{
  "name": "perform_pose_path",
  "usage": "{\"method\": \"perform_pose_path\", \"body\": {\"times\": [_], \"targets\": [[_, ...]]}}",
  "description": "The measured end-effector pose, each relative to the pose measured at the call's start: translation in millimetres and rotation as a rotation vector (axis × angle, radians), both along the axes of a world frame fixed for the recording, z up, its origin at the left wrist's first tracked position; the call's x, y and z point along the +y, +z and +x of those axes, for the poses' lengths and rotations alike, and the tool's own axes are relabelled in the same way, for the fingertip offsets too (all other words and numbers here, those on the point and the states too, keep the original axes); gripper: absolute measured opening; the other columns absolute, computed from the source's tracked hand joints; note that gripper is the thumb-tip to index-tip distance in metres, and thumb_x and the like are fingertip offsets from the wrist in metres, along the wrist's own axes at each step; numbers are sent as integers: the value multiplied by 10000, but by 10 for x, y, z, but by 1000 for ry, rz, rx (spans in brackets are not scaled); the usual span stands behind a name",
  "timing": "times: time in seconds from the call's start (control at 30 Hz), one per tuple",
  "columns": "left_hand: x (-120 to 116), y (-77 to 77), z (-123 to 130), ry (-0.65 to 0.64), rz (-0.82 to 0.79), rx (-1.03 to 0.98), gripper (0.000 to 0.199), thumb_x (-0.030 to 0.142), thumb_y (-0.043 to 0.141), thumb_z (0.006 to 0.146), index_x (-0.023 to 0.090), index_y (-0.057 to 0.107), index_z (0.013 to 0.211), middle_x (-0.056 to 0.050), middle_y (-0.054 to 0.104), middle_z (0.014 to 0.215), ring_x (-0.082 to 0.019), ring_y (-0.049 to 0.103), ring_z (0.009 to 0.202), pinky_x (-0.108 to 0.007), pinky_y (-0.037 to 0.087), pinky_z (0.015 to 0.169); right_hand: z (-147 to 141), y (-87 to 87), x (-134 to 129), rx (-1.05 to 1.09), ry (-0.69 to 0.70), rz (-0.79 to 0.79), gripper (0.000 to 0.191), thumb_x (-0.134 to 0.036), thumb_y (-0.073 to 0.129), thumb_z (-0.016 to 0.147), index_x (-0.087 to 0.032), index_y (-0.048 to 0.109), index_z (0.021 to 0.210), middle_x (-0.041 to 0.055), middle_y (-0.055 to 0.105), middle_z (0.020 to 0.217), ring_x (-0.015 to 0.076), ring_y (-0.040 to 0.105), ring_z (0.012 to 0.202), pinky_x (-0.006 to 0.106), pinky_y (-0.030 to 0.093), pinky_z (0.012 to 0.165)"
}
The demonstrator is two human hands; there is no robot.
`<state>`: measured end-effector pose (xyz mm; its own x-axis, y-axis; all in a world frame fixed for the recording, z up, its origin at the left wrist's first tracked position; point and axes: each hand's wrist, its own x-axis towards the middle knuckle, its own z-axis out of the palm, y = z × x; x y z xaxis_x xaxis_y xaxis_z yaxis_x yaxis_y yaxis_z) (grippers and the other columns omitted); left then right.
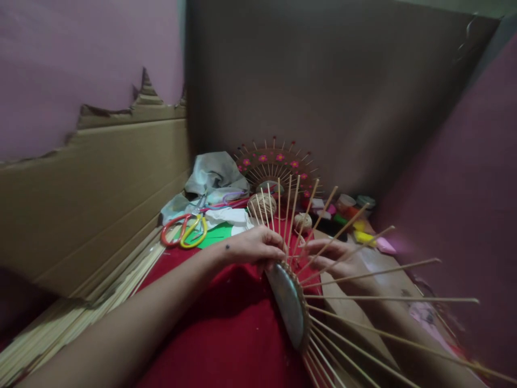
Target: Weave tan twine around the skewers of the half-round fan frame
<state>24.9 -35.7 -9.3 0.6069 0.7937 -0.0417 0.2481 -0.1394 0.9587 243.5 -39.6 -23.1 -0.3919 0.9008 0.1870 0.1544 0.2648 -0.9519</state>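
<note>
A fan-shaped frame of thin bamboo sticks point(388, 297) spreads from a shiny half-round base point(287, 302) with a braided-looking curved edge. My left hand point(260, 245) is closed on the frame at the upper end of this base, thumb and fingers pinched near the roots of the sticks. Behind the sticks, my right hand point(343, 261) reaches leftward with its fingers stretched and apart. Its fingertips are close to thin twine point(301, 241) by the stick roots; sticks partly hide them. A small twine ball point(302, 222) lies just beyond, with a larger twine ball point(262, 207) to its left.
Red cloth point(218, 312) covers the surface. Scissors point(183, 230) with red and yellow handles lie on green sheet material point(216, 237). A flower-decorated fan point(278, 159) stands at the back. Long bamboo strips point(92, 318) line the left, beside cardboard point(109, 199). Colourful packets point(363, 237) sit right.
</note>
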Motion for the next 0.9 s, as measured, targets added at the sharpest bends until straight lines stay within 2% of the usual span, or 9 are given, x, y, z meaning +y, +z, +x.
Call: {"method": "perform_pose_path", "body": {"times": [0.17, 0.27, 0.33, 0.4, 0.53, 0.67, 0.73, 0.83, 0.9], "targets": [[15, -46, -27, 10, 26, 27, 109, 190, 557, 715, 147, 623, 641, -16, 551, 487, -107, 481, 396, -203, 353, 400, 74, 273, 47, -138, 13, 217, 189, -284, 680, 688, -219, 691, 865, 38, 645, 776, 168, 561, 708, 316, 448, 648], [24, -85, -14, 24, 93, 76, 103, 176, 539, 709, 135, 619, 660, 4, 553, 505, -93, 494, 425, -182, 365, 415, 124, 418, 140, -360, 33, 574, 169, -244, 605, 753, -222, 685, 900, 41, 621, 749, 175, 538, 730, 338, 433, 679], [25, -100, -6, 37, 112, 104, 98, 173, 537, 696, 125, 612, 654, 19, 541, 496, -84, 494, 433, -167, 358, 412, 163, 497, 249, -516, 52, 881, 112, -235, 598, 754, -223, 695, 809, 24, 609, 642, 164, 517, 675, 370, 411, 730], [20, -111, 2, 59, 112, 114, 102, 178, 532, 688, 120, 603, 645, 28, 528, 485, -79, 487, 426, -164, 349, 402, 207, 561, 378, -621, 47, 1011, 101, -261, 593, 764, -221, 684, 741, 20, 611, 632, 170, 522, 692, 379, 396, 753], [2, -142, 21, 100, 129, 113, 117, 198, 511, 685, 123, 594, 651, 30, 523, 495, -84, 482, 421, -176, 356, 399, 255, 688, 591, -715, 28, 893, 146, -318, 597, 764, -208, 652, 686, 18, 584, 652, 137, 512, 632, 272, 407, 592], [5, -185, 45, 120, 153, 112, 120, 199, 501, 674, 123, 584, 631, 28, 514, 491, -85, 476, 426, -174, 347, 399, 193, 884, 687, -712, -51, 906, 200, -306, 636, 706, -178, 577, 563, 23, 533, 642, 127, 483, 604, 256, 393, 550], [15, -208, 58, 125, 163, 110, 122, 194, 494, 673, 122, 584, 634, 28, 511, 492, -80, 472, 429, -170, 343, 406, 129, 983, 706, -718, -48, 793, 190, -302, 639, 687, -178, 559, 567, 6, 512, 607, 101, 440, 526, 242, 360, 492], [29, -233, 72, 129, 169, 111, 130, 195, 481, 677, 122, 588, 660, 26, 512, 506, -76, 471, 437, -164, 344, 412, 13, 1049, 717, -641, 42, 534, 179, -326, 583, 730, -186, 525, 636, -11, 518, 558, 92, 432, 477, 230, 336, 447], [30, -240, 73, 133, 174, 115, 127, 189, 480, 672, 122, 587, 661, 27, 507, 511, -72, 465, 440, -160, 335, 409, -57, 1035, 721, -446, 140, 370, 182, -358, 533, 772, -196, 490, 699, -4, 551, 615, 90, 456, 479, 234, 363, 454]]}}
